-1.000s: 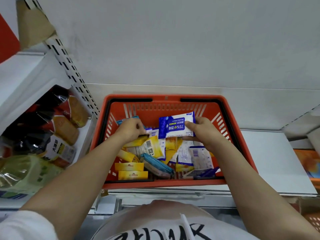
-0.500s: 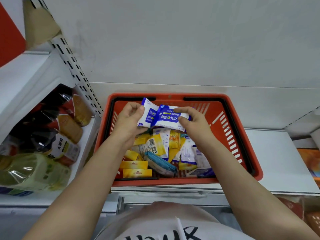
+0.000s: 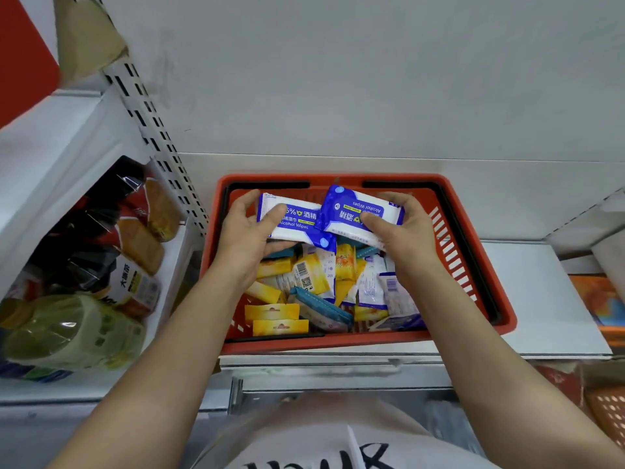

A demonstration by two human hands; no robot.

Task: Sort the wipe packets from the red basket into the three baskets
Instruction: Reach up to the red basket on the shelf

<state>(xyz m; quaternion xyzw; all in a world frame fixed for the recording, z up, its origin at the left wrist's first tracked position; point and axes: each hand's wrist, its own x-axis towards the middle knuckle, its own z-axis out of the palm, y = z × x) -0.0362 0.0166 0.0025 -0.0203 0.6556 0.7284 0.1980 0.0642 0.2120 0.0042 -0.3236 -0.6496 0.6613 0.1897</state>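
Over the far end of the red basket (image 3: 480, 279), the left hand (image 3: 248, 236) grips one blue-and-white wipe packet (image 3: 294, 223). The right hand (image 3: 402, 228) grips a second packet (image 3: 358, 211), which overlaps the first. More packets (image 3: 318, 286) lie piled in the basket on the shelf (image 3: 548, 299).

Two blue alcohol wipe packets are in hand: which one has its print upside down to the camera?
The right packet, held by the right hand; its "Alcohol Wipes" text is inverted and it overlaps the left packet, which reads upright in the left hand.
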